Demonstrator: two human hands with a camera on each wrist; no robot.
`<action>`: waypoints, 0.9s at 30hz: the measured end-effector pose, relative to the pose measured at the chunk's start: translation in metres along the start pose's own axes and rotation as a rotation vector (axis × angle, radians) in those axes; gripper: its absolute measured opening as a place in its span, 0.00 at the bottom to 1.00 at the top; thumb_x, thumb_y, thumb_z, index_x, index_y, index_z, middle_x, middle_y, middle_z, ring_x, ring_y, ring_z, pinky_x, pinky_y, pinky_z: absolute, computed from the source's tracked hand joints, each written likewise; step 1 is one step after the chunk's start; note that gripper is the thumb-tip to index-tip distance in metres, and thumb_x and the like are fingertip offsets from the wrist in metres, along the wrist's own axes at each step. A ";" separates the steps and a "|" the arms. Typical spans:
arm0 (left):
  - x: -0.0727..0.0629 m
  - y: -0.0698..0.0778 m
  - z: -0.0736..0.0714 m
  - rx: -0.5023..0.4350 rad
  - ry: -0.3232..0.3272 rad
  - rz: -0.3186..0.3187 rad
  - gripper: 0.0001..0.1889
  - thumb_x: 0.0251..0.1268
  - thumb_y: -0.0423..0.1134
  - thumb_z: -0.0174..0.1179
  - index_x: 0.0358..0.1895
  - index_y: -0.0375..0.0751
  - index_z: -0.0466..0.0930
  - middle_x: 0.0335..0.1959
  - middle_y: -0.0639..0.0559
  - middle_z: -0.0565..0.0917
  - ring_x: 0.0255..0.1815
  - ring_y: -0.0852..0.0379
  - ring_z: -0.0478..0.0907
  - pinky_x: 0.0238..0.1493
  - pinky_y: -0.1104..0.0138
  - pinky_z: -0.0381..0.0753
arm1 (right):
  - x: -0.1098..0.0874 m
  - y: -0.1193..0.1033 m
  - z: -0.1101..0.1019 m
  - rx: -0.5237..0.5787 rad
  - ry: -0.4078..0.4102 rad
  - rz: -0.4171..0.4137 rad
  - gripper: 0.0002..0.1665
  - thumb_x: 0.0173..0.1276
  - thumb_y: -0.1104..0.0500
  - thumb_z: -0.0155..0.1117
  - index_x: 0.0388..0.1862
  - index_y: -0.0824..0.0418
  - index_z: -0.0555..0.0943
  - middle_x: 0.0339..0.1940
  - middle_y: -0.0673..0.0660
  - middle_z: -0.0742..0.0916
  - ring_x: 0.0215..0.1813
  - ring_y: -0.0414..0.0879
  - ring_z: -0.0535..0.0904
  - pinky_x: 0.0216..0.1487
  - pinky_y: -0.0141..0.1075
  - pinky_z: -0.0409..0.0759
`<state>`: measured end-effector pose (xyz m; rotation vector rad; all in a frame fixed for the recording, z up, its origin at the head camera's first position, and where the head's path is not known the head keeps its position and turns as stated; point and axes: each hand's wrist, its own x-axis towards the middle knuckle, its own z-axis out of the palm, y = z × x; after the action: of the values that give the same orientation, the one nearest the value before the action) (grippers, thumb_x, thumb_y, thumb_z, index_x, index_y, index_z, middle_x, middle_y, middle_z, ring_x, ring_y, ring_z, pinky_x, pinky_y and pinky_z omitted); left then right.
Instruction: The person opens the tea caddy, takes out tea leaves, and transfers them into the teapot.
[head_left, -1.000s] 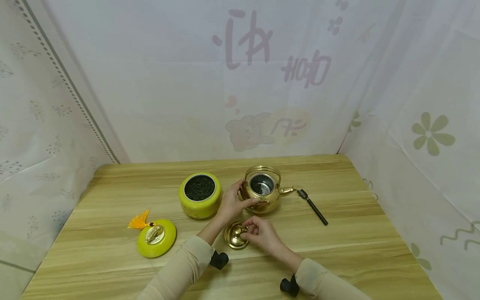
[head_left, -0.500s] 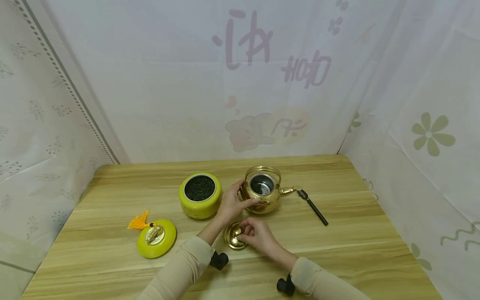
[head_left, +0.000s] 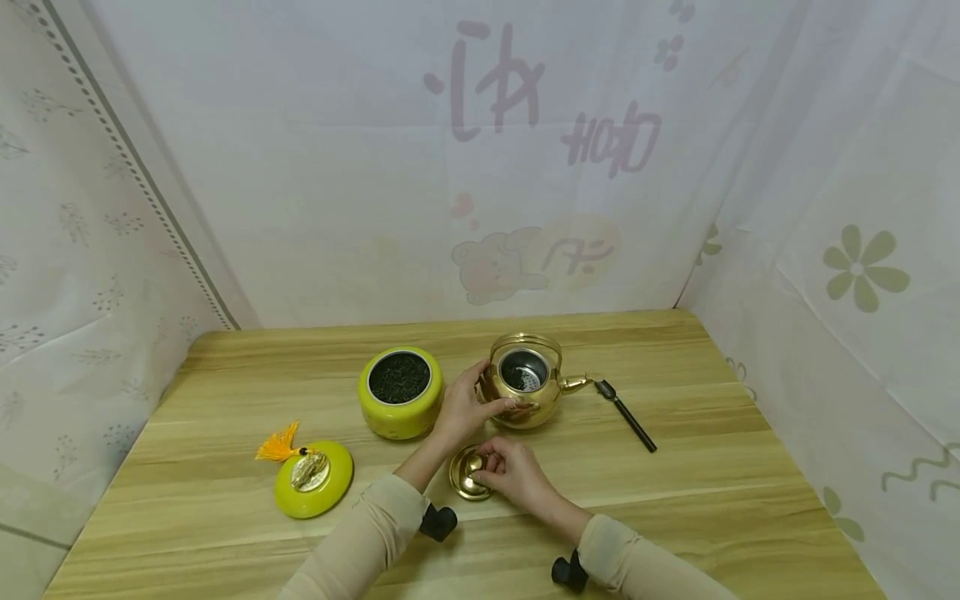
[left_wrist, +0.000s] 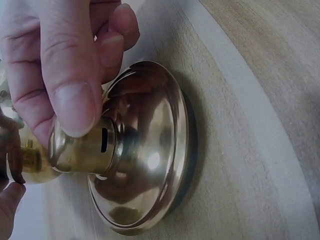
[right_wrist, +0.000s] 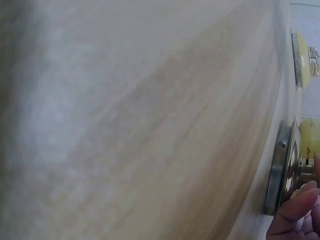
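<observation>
A gold teapot (head_left: 543,408) with its handle up and its top uncovered stands on the table; dark bits lie in its perforated metal insert. My left hand (head_left: 467,408) holds the pot's left side, thumb across the front, its other fingertips partly hidden. Below the pot, my right hand (head_left: 517,471) pinches the knob of the gold teapot lid (head_left: 463,483). In the left wrist view the thumb presses the lid's knob (left_wrist: 82,152). Whether the lid rests on the wood or is slightly raised, I cannot tell.
Left of the pot is a yellow tea canister (head_left: 401,421) filled with dark tea leaves. Its yellow lid (head_left: 330,492), with an orange tassel (head_left: 279,442), lies at the front left. A black-handled tea scoop (head_left: 633,422) lies right of the spout. Printed fabric encloses the wooden table (head_left: 720,475).
My right hand has shifted slightly left, its fingertips coming further over the lid's knob. The left hand, teapot and canister stay in place.
</observation>
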<state>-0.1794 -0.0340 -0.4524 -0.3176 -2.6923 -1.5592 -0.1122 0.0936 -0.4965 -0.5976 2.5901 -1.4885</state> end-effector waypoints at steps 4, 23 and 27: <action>0.000 0.000 0.000 0.015 0.002 0.000 0.43 0.49 0.47 0.72 0.68 0.35 0.63 0.65 0.40 0.70 0.66 0.44 0.66 0.67 0.54 0.66 | -0.001 0.000 0.000 -0.005 -0.001 0.001 0.13 0.54 0.67 0.71 0.38 0.69 0.80 0.23 0.54 0.82 0.22 0.30 0.70 0.22 0.24 0.73; 0.003 -0.001 0.000 0.019 -0.005 0.007 0.43 0.49 0.45 0.72 0.67 0.32 0.63 0.65 0.38 0.71 0.65 0.43 0.68 0.63 0.54 0.71 | -0.030 -0.002 -0.056 0.016 0.104 0.115 0.14 0.57 0.61 0.70 0.41 0.66 0.81 0.26 0.51 0.80 0.26 0.34 0.71 0.26 0.25 0.74; 0.003 -0.002 0.000 0.018 -0.006 0.007 0.43 0.49 0.45 0.72 0.67 0.32 0.63 0.64 0.38 0.71 0.65 0.43 0.68 0.65 0.54 0.69 | -0.032 -0.010 -0.075 0.049 0.138 0.156 0.15 0.59 0.61 0.69 0.43 0.68 0.80 0.26 0.53 0.81 0.26 0.35 0.72 0.24 0.26 0.74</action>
<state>-0.1830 -0.0341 -0.4537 -0.3313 -2.7051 -1.5336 -0.1003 0.1622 -0.4530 -0.2896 2.6210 -1.5893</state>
